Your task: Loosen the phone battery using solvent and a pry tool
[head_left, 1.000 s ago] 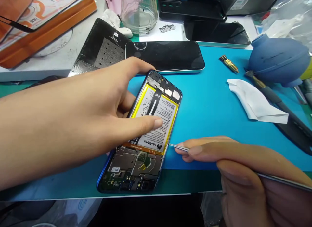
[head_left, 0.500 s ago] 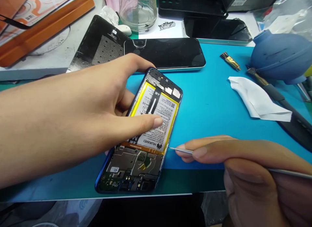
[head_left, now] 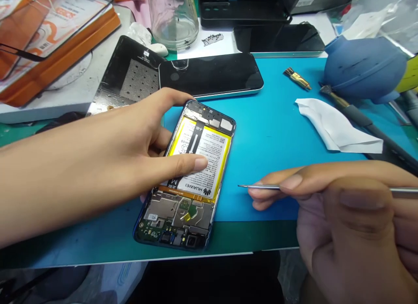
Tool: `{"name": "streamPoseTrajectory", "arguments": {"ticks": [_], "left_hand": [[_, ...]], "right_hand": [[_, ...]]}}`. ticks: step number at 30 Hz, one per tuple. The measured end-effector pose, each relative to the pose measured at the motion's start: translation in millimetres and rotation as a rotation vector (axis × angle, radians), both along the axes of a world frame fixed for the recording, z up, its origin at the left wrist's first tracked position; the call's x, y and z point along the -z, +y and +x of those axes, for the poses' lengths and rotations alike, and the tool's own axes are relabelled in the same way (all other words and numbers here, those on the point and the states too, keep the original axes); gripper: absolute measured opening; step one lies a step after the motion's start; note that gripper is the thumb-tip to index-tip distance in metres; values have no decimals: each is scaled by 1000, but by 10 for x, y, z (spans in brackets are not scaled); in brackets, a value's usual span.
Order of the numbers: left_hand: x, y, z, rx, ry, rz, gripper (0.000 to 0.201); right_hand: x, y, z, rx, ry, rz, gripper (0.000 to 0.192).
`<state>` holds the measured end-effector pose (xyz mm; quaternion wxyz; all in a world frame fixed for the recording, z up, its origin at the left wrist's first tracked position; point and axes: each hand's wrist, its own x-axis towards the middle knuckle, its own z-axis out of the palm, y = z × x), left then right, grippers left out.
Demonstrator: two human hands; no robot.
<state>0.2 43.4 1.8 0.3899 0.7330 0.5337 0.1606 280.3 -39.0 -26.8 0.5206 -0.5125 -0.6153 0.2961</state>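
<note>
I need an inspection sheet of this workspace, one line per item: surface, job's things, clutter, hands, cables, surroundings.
Surface: blue mat on a green bench.
Job's things: opened phone, back cover off, yellow-edged battery and boards exposed; thin metal tool.
Clutter: white wipe, blue air blower, small brush, two dark phones, glass jar.
Hands: left hand presses on the battery with a finger; right hand pinches the tool, its tip apart from the phone.
Cables: black flat flex across the battery.
Surroundings: orange boxes at far left.
</note>
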Motion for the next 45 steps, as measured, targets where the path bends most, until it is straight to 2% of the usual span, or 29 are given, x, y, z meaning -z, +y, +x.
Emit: {"name": "streamPoseTrajectory", "arguments": {"ticks": [4, 7, 9, 11, 13, 16, 19, 23, 27, 30, 33, 36, 39, 42, 45], "left_hand": [[64, -48, 3, -22, 38, 59, 84], [-8, -65, 30, 81, 226, 184, 89], [-110, -79, 62, 172, 331, 381, 73], [-213, -101, 107, 247, 288, 544, 46], [-279, -132, 156, 342, 181, 584, 24], [-275, -189, 213, 477, 103, 570, 17], [-189, -250, 239, 455, 103, 622, 24], [-88, -278, 250, 464, 118, 712, 31], [-56, -230, 264, 489, 119, 785, 27], [-44, -193, 284, 521, 116, 847, 24], [-48, -196, 303, 555, 125, 926, 25], [-83, -223, 310, 592, 167, 1052, 28], [-144, -218, 301, 608, 201, 1162, 31], [-249, -136, 247, 576, 189, 1211, 19], [-428, -52, 84, 475, 192, 1213, 7]], "right_hand": [[-54, 16, -35, 50, 14, -4, 30], [-71, -12, -31, 70, 32, -43, 36], [-52, -28, -23, 42, 77, -64, 34], [-9, -34, -23, 12, 152, -53, 30], [43, -35, -33, -15, 210, -39, 27], [97, -43, -49, -30, 244, -23, 26], [96, -58, -59, -4, 247, -64, 24], [55, -53, -75, 4, 230, -95, 44], [31, -20, -83, 6, 240, -108, 51], [15, -6, -72, 7, 256, -119, 51], [-4, 1, -63, -6, 284, -127, 42], [-16, 14, -65, -32, 329, -129, 33], [-20, 30, -60, -22, 386, -94, 33], [-12, 38, -47, 50, 453, 0, 38], [21, 31, -43, 99, 441, 86, 38]]}}
